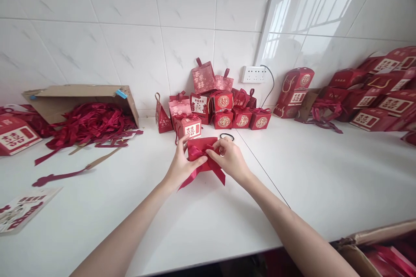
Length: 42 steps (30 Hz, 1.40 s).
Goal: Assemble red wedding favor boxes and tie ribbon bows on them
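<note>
A small red box (203, 165) sits on the white table at the centre, with a crimson ribbon (218, 170) tied in a bow on it and its tails hanging toward me. My left hand (186, 162) holds the box's left side, the thumb lying on the bow's left part. At the upper right of the box, my right hand (229, 156) pinches the ribbon's right loop between thumb and fingers. Just beyond the box lies a black ring-shaped band (226, 136).
Several red gift boxes (224, 122) are stacked against the tiled wall. A tipped carton (81, 91) spills red ribbons (97, 123) at left, near a printed card (27, 210). More red boxes (368, 119) are piled at right. An open carton (360, 262) stands below the front edge.
</note>
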Each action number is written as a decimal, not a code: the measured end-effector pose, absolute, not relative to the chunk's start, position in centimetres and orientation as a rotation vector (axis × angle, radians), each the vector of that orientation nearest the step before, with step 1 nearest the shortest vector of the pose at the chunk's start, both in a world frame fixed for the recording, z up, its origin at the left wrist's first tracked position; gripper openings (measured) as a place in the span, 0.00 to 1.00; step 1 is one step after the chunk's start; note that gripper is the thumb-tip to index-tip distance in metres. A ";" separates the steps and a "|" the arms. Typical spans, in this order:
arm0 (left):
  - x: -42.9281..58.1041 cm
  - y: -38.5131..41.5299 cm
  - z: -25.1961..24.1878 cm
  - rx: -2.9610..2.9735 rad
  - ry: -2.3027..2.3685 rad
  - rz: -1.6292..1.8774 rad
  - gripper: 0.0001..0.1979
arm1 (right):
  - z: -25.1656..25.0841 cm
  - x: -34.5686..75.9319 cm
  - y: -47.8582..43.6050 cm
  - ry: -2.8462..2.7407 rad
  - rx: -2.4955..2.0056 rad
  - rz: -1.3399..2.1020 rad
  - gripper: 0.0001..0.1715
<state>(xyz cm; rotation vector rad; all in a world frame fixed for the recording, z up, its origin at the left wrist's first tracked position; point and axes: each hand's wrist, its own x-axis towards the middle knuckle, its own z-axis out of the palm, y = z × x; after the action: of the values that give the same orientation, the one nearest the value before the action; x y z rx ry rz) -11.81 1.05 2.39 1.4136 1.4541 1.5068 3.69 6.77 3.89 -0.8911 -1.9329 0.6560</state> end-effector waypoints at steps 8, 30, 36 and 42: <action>-11.5 1.1 1.8 1.515 1.567 1.813 0.28 | 3.4 3.5 6.9 -1.869 -0.831 0.804 0.08; -12.2 0.6 3.8 1.603 1.898 1.683 0.16 | 3.0 3.8 6.8 -2.013 -0.574 0.927 0.04; -12.1 0.7 3.4 1.581 1.850 1.785 0.07 | 2.8 3.7 6.8 -2.009 -0.609 0.899 0.03; -11.5 0.5 2.8 1.444 1.721 1.769 0.08 | 2.9 3.9 7.2 -1.936 -0.697 0.990 0.05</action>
<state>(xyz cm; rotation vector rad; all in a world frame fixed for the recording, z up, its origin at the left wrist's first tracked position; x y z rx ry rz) -11.55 0.51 2.85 1.4439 1.7212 1.7687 3.89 7.22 2.91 -0.6970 -1.9359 0.9900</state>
